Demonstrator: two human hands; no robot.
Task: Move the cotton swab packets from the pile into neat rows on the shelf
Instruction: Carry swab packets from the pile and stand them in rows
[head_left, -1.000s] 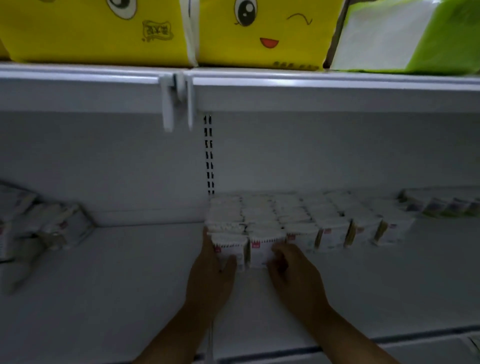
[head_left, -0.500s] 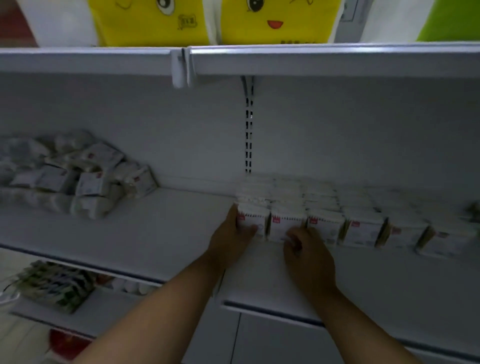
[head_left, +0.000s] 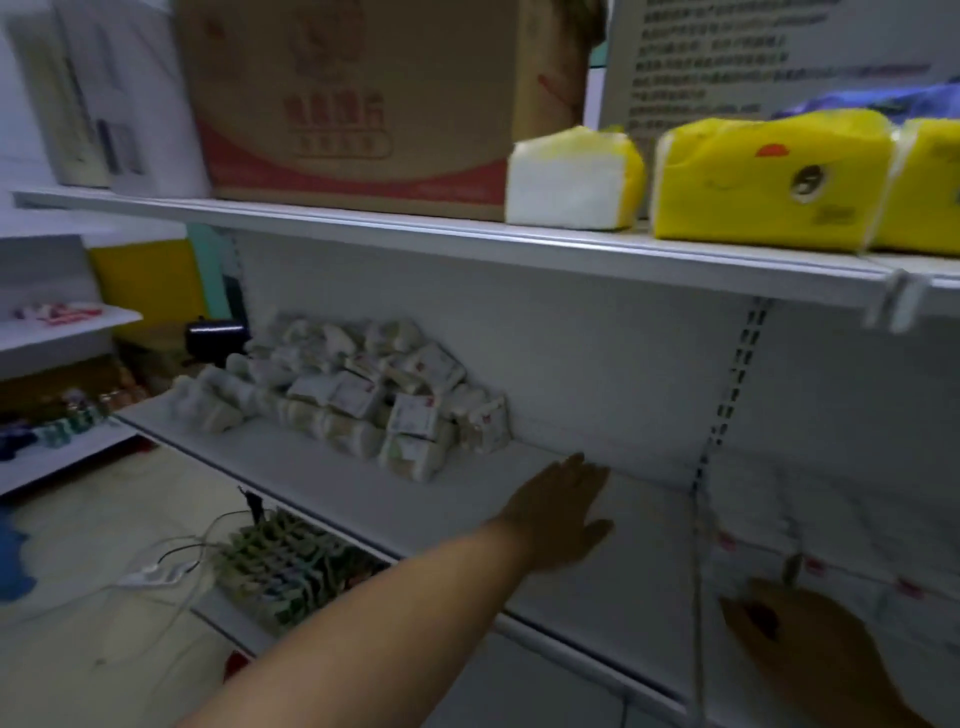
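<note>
Cotton swab packets (head_left: 363, 400) lie in a loose pile, far left on the shelf (head_left: 467, 499). The neat rows (head_left: 831, 545) sit at right, well apart from it.

Change: half a second ago both hands were at the front row. Now the left hand (head_left: 563, 512) has left it, fingers straight and spread, empty, between rows and pile. The right hand (head_left: 795, 629) stays by the rows; its grip is too blurred to tell.

Judged: last placement done, next fetch starting.

Cardboard box (head_left: 353, 104) on upper shelf (head_left: 467, 244): contents hidden.
</note>
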